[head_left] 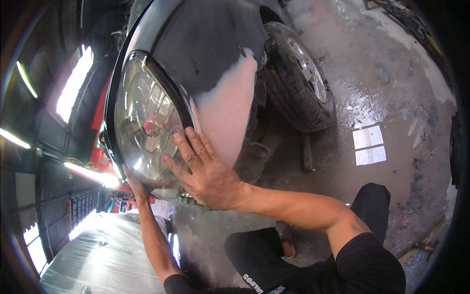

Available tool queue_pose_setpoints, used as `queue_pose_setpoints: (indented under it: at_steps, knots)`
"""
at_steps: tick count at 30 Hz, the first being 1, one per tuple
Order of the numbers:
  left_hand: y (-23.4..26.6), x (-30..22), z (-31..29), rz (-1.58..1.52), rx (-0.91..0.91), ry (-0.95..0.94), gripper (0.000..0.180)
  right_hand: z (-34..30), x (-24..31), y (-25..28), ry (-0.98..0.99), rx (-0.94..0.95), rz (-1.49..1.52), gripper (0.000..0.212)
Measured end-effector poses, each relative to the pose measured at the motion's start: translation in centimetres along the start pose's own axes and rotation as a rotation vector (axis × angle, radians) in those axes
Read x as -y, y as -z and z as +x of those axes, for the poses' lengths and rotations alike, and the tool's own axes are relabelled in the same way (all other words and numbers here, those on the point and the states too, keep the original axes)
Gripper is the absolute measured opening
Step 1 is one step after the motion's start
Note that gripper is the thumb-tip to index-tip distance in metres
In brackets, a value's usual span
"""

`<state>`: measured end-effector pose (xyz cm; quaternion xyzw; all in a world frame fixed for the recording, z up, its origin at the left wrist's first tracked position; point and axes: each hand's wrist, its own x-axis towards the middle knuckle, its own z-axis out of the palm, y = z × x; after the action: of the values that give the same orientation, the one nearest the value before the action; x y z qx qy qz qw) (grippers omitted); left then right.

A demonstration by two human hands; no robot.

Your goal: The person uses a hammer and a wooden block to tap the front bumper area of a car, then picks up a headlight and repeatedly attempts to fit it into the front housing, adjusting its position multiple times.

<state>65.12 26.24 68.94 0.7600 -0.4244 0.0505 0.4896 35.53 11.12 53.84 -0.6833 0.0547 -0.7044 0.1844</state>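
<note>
A large clear car headlight point(139, 117) is in the front corner of a dark car body, a black strip along its right edge. My right hand point(210, 174) lies open with fingers spread, its fingertips over the headlight's lower right edge beside the fender. Pinkish-white filler point(227, 108) covers part of the dark grey fender point(196, 49), just above and right of that hand. At the headlight's lower left edge is my left hand point(134, 185), seen from the side. Its fingers are mostly hidden, so I cannot tell whether they grip the edge.
Right of the fender stands a front tire point(298, 83) with a silver wheel, beside the dark opening of the wheel well. The concrete floor point(396, 161) looks wet and shiny. A vehicle under plastic sheeting point(103, 255) is at the lower left. My bent knee point(249, 250) is below.
</note>
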Motion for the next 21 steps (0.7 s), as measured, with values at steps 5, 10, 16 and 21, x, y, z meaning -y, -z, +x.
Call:
queue_pose_setpoints:
  at_steps: [5, 10, 16, 21]
  knots:
    - [-1.0, -1.2, -0.5, -0.226, -0.096, 0.119, 0.084, 2.0, -0.4, 0.9, 0.078, -0.023, -0.014, 0.047]
    - [-0.7, -1.2, -0.6, -0.192, -0.088, 0.135, 0.077, 7.6, -1.6, 1.4, 0.276, -0.043, -0.062, 0.05]
    - [-0.9, -1.3, -0.6, -0.148, -0.152, 0.169, 0.072, 12.3, -3.9, 2.0, 0.299, 0.149, -0.204, 0.059]
    - [-0.7, -0.7, -0.5, -0.106, -0.173, 0.089, 0.074, 15.0, -3.7, 1.4, 0.406, 0.261, -0.437, 0.072]
